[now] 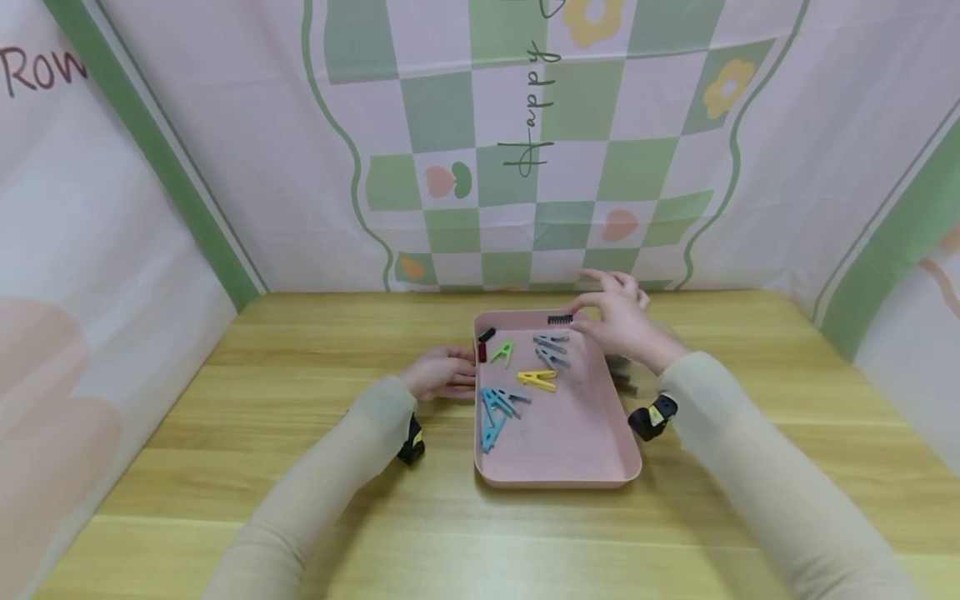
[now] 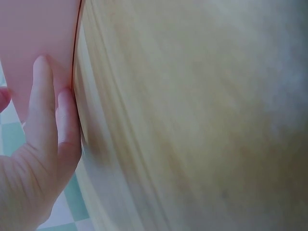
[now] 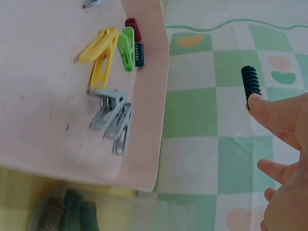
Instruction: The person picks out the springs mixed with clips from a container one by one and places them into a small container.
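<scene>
Dark ribbed spring [image 3: 250,81], light and stiff, sits pinched endwise in the right hand [image 1: 618,321] above the pink tray [image 1: 600,467]'s far rim, while the left hand [image 1: 442,375]'s straight fingers press its side.

Dark ribbed roller [image 3: 250,82] at fingertip
</scene>
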Available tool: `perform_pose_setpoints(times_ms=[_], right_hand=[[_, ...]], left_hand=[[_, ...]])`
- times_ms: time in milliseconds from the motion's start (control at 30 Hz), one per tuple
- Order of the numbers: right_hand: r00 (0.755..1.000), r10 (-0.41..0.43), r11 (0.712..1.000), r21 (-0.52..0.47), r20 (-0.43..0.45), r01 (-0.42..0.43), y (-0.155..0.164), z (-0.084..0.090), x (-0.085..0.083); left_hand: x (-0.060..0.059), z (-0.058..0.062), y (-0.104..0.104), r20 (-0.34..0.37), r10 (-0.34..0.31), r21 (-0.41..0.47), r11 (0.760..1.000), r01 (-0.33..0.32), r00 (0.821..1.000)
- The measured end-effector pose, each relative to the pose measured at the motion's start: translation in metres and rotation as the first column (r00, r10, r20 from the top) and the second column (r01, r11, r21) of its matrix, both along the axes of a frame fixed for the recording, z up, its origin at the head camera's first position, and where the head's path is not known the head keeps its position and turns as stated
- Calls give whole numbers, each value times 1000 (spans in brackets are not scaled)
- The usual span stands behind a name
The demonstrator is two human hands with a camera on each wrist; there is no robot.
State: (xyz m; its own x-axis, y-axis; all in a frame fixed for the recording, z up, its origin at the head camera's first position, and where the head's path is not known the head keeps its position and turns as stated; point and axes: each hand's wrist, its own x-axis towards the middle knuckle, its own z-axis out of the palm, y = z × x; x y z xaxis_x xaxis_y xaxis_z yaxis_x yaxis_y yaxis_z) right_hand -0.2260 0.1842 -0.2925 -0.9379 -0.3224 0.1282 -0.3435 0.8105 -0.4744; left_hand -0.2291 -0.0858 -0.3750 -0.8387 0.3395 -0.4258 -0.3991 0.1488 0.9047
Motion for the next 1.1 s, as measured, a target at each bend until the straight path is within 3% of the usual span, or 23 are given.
perform_pose_setpoints(times_ms=[1100], right_hand=[[996, -70, 998, -11, -54, 69, 82, -9, 6]], left_hand=[[-2, -2, -1, 16, 8, 10, 1000, -8, 1000]])
